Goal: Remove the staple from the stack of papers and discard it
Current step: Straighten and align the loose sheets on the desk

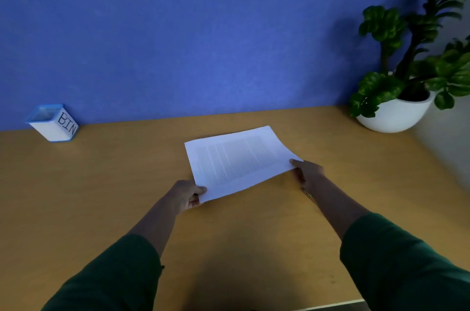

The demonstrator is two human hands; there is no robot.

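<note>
Stapled paper stack (236, 163) is held at two near corners, mid-worktop (101, 196): left hand (187, 195) pinched on the near-left corner, right hand (309, 173) closed on the right corner (likely steadied to find the staple, which is not discernible). Bin (54, 123) sits far left by the wall, path unobstructed. Potted plant (407, 69) far right, well apart.

This looks like an office — a plain wooden table (101, 196) set against a blue fabric partition wall (178, 31). A potted plant (412, 56) in a white bowl and a small container (53, 122) lettered "BIN" stand on it — and printed papers (236, 160).
</note>
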